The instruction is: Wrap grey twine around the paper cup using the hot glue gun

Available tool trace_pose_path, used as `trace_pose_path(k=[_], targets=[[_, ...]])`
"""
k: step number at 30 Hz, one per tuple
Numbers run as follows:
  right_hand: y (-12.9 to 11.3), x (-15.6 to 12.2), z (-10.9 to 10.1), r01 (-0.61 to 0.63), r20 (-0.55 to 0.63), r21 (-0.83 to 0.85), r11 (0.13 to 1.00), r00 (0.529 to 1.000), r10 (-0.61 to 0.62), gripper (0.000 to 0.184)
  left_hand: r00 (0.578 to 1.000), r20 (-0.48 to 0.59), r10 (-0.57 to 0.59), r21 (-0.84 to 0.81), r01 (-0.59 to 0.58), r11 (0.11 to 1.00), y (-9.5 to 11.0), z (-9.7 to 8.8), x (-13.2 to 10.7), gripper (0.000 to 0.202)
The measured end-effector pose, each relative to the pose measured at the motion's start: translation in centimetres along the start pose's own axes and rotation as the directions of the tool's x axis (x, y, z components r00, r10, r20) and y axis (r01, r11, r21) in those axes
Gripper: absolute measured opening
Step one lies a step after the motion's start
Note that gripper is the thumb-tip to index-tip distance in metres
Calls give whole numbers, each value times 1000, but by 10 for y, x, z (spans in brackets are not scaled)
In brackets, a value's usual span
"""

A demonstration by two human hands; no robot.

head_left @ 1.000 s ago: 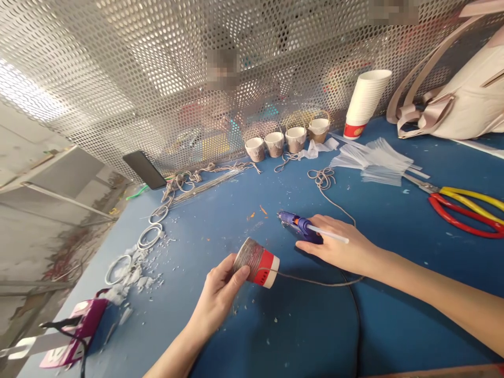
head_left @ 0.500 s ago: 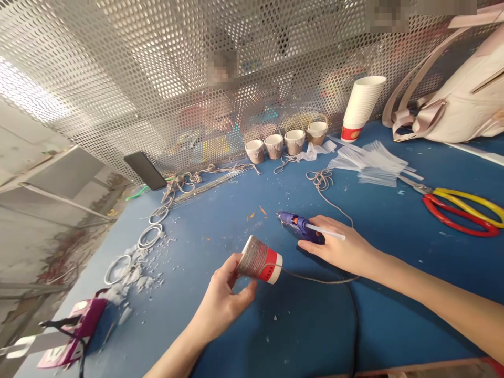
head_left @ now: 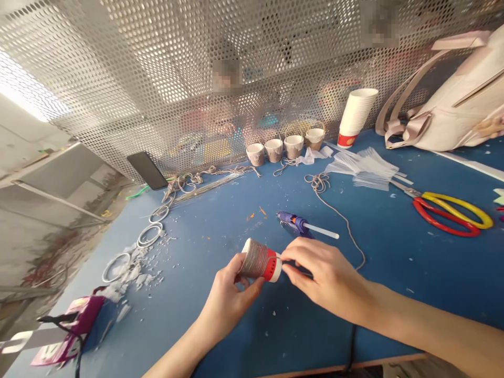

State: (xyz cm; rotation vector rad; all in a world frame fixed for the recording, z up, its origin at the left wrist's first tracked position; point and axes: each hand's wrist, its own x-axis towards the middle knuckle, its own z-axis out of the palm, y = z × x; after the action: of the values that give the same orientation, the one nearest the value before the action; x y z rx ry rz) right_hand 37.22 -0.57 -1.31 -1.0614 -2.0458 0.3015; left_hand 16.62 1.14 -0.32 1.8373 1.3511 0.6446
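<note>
A blue tabletop (head_left: 197, 257), sprinkled with white crumbs and a few orange flecks, spreads before me. Above it, near the front, my left hand (head_left: 232, 289) grips a tilted red-and-white paper cup (head_left: 271, 266) partly wound in grey-brown twine (head_left: 255, 259); my right hand's (head_left: 331, 275) thumb and fingertips pinch the twine beside the cup's red band. Just beyond lies a purple plastic glue gun (head_left: 291, 220). Metal shears with red and yellow handles (head_left: 452, 212) rest to the right. Four small twine-covered cups (head_left: 274, 150) and a tall white paper-cup stack (head_left: 357, 113) line the back, against a perforated grey metal screen (head_left: 169, 68). Leftward, the room shows a stained pale wall (head_left: 43, 210).
</note>
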Motion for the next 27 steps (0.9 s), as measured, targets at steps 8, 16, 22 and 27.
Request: trace_pose_path(k=[8,16,22,27], targets=[[-2,10,27,108,-30,5,994,994,-108,15,995,40,95,31,-96,995,-6,5,-4,7],[7,5,26,15,-18,30,999,1000,-14,21,986,27,165,153,-167,974,-6,2,-3,11],[10,5,15,-183,11,64,981,983,182,19,977,38,212,219,-215,952,-5,-5,-3,6],[10,-11,-10,-138,11,11,990,990,138,24,975,-121,187,222,-157,962,-9,-15,2,10]])
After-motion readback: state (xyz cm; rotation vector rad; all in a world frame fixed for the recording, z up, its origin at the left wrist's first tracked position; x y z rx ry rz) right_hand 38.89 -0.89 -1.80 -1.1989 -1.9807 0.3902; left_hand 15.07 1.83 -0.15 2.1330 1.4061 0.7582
